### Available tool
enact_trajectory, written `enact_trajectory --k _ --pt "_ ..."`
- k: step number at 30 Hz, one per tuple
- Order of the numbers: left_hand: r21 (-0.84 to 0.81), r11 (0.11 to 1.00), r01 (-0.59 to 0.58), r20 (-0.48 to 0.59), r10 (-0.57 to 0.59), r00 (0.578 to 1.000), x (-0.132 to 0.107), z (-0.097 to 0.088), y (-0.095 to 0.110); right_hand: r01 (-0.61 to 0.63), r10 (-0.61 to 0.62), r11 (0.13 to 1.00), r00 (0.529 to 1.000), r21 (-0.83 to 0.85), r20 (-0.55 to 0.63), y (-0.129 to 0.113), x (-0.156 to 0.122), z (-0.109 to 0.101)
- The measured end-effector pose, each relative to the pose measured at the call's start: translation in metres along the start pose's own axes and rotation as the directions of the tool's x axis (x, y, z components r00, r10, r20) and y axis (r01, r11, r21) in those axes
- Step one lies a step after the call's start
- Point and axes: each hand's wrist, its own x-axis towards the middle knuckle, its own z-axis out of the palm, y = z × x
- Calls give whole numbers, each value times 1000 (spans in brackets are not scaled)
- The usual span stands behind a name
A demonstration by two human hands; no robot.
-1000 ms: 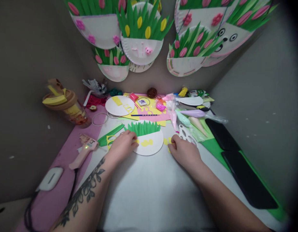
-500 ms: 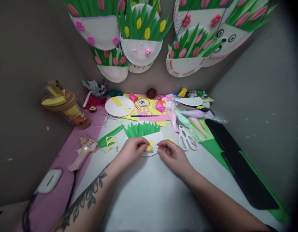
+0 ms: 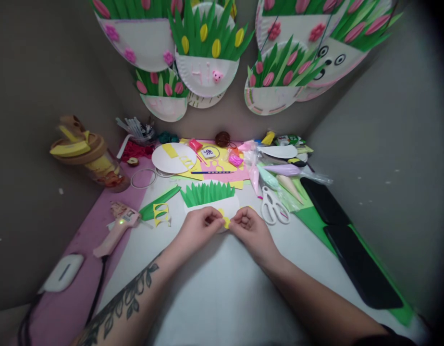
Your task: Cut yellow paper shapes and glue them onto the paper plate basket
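Two-handed pinch on a yellow cutout (image 3: 227, 223) over a white plate (image 3: 231, 203)

Nearest, a smooth pale sheet (image 3: 203, 298) spreads beneath the forearms. To the left sit a rounded white plastic box (image 3: 63, 273) and a pink glue gun (image 3: 116, 233), its nozzle aimed away from the person. To the right, two flat black slabs (image 3: 362, 266) lie end to end on green paper (image 3: 397, 310).

Farther in, the left hand (image 3: 203, 226) and right hand (image 3: 251, 231) meet, thumb and fingertips of each closed on the cutout, which sits just over the plate's near half. They screen that half; the cutout's long axis is too covered to tell. White scissors (image 3: 275, 206) lie beside the right hand, handle loops toward the person; a flimsy yellow paper scrap (image 3: 162, 215), pierced with holes, lies left of the left hand.

The plate's green fringe (image 3: 207, 193), cut into sharp folded-looking blades, runs left to right with tips pointing away. Beyond are a dark blue pencil (image 3: 212, 172), a flat white disc (image 3: 167, 164) and tapered soft plastic bags (image 3: 287, 169). Ridged paper-plate baskets (image 3: 207, 72) with green blades hang on the back wall.
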Motion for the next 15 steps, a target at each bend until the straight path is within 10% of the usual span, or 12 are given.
enact_trajectory --k 11,15 --pt "89 995 -44 91 36 995 -1 7 -5 155 -152 970 988 -187 30 2 -3 -1" --pt "271 962 -39 -105 70 992 4 -15 -10 132 -143 978 988 -162 -56 -2 1 -6"
